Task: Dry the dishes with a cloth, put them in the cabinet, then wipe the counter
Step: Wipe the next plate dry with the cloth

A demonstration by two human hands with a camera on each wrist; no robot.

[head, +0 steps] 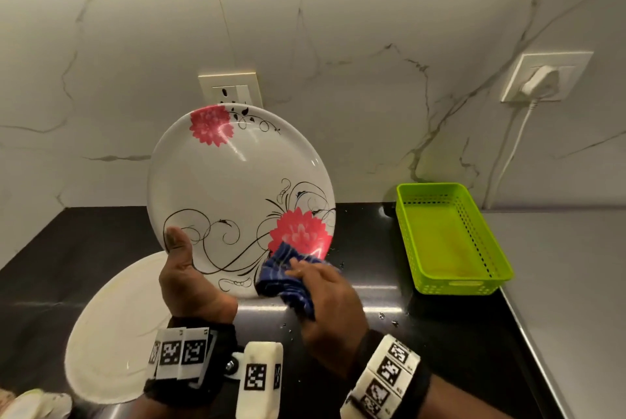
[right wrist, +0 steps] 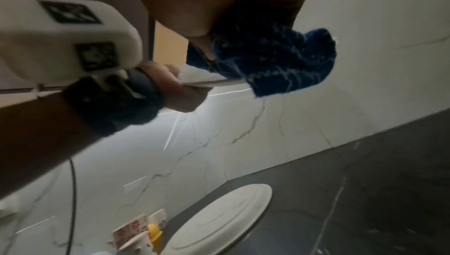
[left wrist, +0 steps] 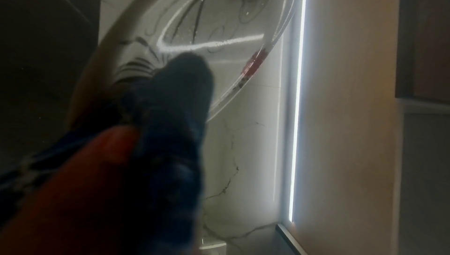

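Our right hand bunches the blue cloth on the flowered plate | left hand pinches its rim | hard, wet, slippery, we think | keep hold by the rim

1. Left hand grips the flowered plate upright by its lower left rim.
2. Right hand presses a blue cloth against its lower right.
3. Green basket sits at the counter's right edge.
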